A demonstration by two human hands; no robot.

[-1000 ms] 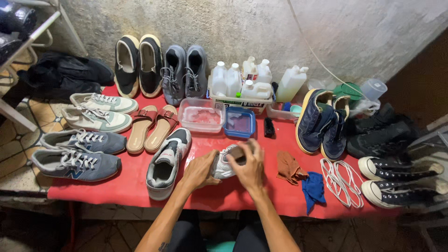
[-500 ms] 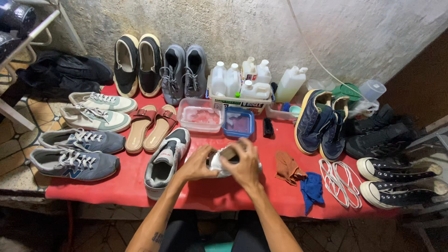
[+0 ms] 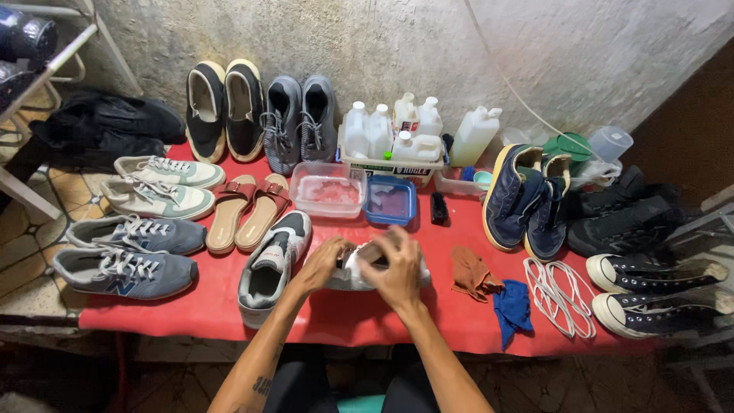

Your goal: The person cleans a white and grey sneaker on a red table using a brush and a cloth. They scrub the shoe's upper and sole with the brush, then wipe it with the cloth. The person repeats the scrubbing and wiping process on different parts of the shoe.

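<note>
both hands grip one white sneaker (image 3: 359, 271) near the front edge of the red counter (image 3: 191, 306), at its middle: left hand (image 3: 325, 262) clamped on the heel end, right hand (image 3: 397, 269) closed over the top. its grey-and-white mate (image 3: 274, 264) lies just left. brown cloth (image 3: 472, 273) and blue cloth (image 3: 512, 308) lie right.

Bare forearms without sleeves, small dark tattoo on the left forearm (image 3: 262, 385), possibly dark trousers below

We see the sneaker (image 3: 367, 271) mid-desk (image 3: 191, 306), its mate (image 3: 271, 264) left, two cloths (image 3: 489, 294) right, two tubs (image 3: 359, 195) behind.
</note>
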